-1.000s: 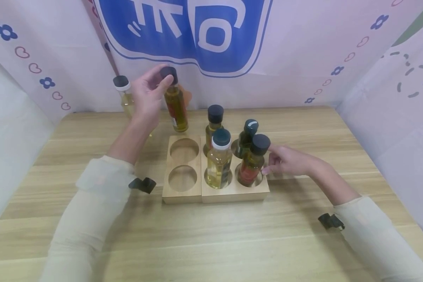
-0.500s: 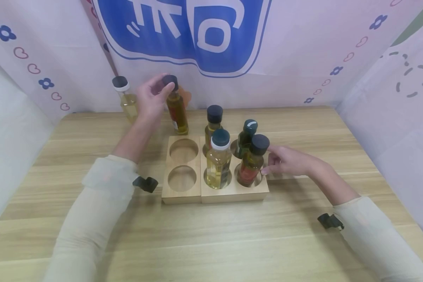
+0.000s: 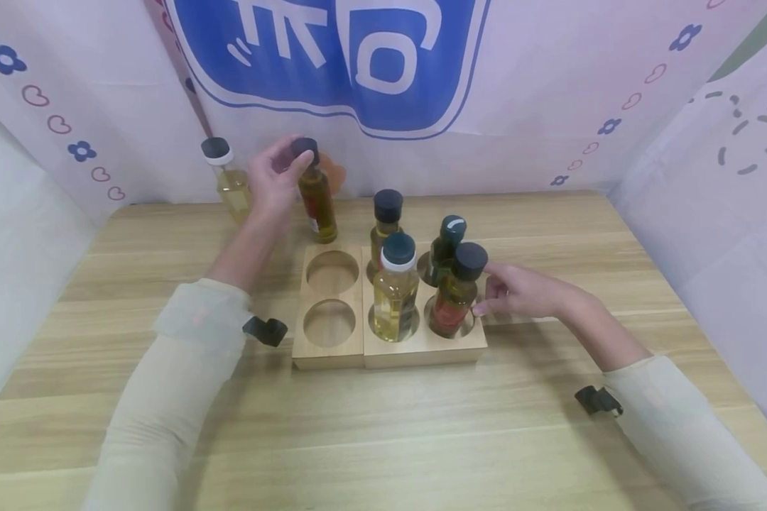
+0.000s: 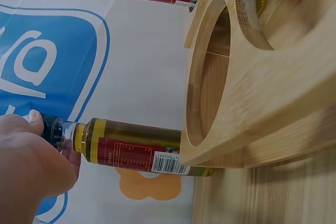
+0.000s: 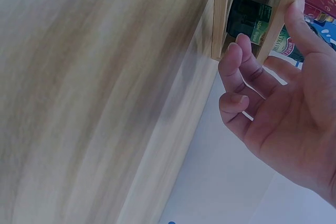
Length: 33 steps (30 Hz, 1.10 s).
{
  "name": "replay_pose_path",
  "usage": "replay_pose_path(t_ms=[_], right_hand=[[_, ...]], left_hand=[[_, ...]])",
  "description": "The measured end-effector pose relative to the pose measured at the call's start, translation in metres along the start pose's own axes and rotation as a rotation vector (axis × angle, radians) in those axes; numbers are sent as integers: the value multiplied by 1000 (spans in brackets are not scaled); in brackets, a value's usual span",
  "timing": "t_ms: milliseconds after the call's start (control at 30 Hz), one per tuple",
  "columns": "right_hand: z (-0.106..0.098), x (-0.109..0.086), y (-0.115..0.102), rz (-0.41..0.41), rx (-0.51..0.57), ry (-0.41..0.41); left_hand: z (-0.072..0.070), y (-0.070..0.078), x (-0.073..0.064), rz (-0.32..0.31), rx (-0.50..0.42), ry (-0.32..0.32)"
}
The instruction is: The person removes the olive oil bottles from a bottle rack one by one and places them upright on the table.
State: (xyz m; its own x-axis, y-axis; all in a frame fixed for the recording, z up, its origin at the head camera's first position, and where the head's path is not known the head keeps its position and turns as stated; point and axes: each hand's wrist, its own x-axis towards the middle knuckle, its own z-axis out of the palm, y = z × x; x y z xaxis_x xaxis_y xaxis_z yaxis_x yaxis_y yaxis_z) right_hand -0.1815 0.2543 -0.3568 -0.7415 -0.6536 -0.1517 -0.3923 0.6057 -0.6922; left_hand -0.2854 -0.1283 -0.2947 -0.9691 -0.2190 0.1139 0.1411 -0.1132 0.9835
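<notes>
My left hand (image 3: 275,177) grips a slim oil bottle (image 3: 317,206) by its black cap, thumb in front. Red label and barcode face the left wrist view, where the bottle (image 4: 142,148) leans slightly behind the wooden bottle rack (image 3: 425,353). Whether its base touches the table cannot be told. At the rack's right end, my right hand (image 3: 527,289) holds the edge; in the right wrist view its thumb lies on the top rim and other fingers bend below. Beside it stands a red-labelled oil bottle (image 3: 452,301) in a front hole.
Also in the rack are a clear bottle of pale oil (image 3: 395,305), a black-capped bottle (image 3: 386,227) and a dark green bottle (image 3: 444,248). Two bare holes show at its left. Another pale oil bottle (image 3: 232,186) stands at back left, before a printed cloth (image 3: 518,106).
The left hand has come down and slightly right with its oil bottle over the second, then shifted a touch left. The right hand stays put at the rack.
</notes>
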Motion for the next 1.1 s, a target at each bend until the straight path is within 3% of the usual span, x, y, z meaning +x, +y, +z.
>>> replay_pose_path(t_ms=[467, 667, 1100], right_hand=[[-1, 1, 1, -6, 9, -5], [0, 0, 1, 5, 7, -3], [0, 0, 0, 6, 11, -5]], left_hand=[[-3, 1, 0, 36, 42, 33], [-4, 0, 2, 21, 33, 56], [-12, -3, 3, 10, 44, 39]])
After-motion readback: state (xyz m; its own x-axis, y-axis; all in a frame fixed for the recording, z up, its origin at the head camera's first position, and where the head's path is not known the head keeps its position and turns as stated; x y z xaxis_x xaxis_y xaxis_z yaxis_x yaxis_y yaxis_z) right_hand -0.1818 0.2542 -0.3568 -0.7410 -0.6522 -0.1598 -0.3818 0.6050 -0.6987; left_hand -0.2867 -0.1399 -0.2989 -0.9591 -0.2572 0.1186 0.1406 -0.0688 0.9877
